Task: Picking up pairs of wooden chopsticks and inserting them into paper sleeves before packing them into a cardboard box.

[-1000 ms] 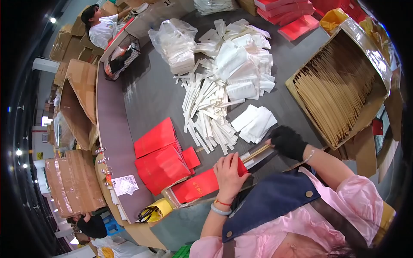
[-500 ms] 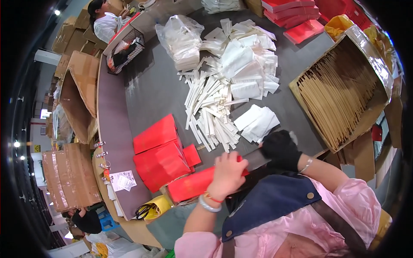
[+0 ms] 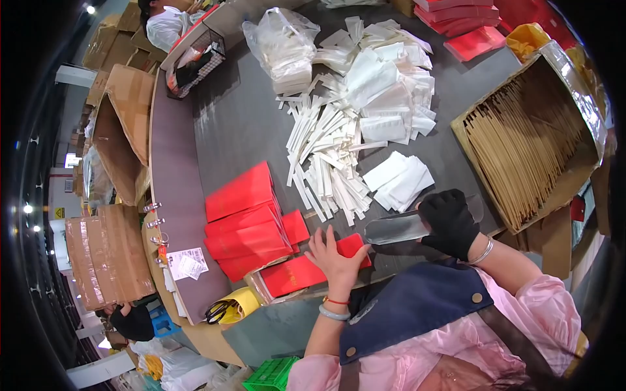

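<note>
My left hand [image 3: 334,262], bare with a red cord and a bangle at the wrist, lies with spread fingers on a long red paper packet [image 3: 285,276] at the table's near edge. My right hand [image 3: 450,221], in a black fingerless glove, grips a long, flat piece of clear plastic [image 3: 395,229]; its exact kind I cannot make out. One end of the plastic reaches the packet's right end, close to my left thumb. Left of my hands lies a stack of red packets [image 3: 244,241]. Beyond the plastic are white paper slips [image 3: 399,181].
Narrow white strips [image 3: 326,156] and white papers [image 3: 385,85] cover the table's middle, beside a plastic bag [image 3: 283,49]. At right stands a carton of brown card pieces [image 3: 521,150]. A yellow holder with scissors [image 3: 233,308] sits at the near left. Another person [image 3: 168,27] is at far left.
My right hand has moved up and right, bringing the clear plastic into view. My left hand's fingers have spread on the packet. The whole view has shifted slightly.
</note>
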### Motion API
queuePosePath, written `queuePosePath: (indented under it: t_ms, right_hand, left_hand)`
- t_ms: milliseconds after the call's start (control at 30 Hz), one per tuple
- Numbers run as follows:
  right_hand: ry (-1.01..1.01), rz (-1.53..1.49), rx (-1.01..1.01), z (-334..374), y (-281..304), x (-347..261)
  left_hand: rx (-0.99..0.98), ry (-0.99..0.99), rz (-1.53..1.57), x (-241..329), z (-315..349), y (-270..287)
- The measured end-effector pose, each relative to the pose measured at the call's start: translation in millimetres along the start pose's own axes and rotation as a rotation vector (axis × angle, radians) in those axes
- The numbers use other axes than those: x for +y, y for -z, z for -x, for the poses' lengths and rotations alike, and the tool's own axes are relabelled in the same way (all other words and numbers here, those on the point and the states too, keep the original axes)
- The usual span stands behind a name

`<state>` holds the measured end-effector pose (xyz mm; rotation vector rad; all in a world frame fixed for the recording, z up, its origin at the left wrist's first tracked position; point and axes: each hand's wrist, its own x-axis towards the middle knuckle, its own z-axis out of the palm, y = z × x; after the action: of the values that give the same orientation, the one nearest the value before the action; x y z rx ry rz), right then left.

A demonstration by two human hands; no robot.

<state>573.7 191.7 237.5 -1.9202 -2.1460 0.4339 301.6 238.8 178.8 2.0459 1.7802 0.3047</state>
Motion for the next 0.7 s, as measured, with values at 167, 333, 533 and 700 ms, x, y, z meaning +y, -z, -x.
queuePosePath:
  t_ms: [167,333,533,700]
  right_hand:
    - [0.061,0.029,-0.074,-0.7,-6.9,-1.8]
    - [0.232,0.011,-0.045,-14.9,-69.6,-24.8]
    - [0.132,-0.245,0.152,-13.5,-42.6,-4.8]
    - [-0.132,-0.195,0.355,14.0,5.8,49.3]
  left_hand:
    - [-0.025,0.013,0.107,-9.4,3.2,1.9]
    - [-0.024,-0.053,0.051,0.8,-0.4,0.8]
    - [0.021,-0.133,0.129,14.3,-54.4,-3.0]
    - [-0.035,-0.016,0.234,11.4,-88.5,-6.6]
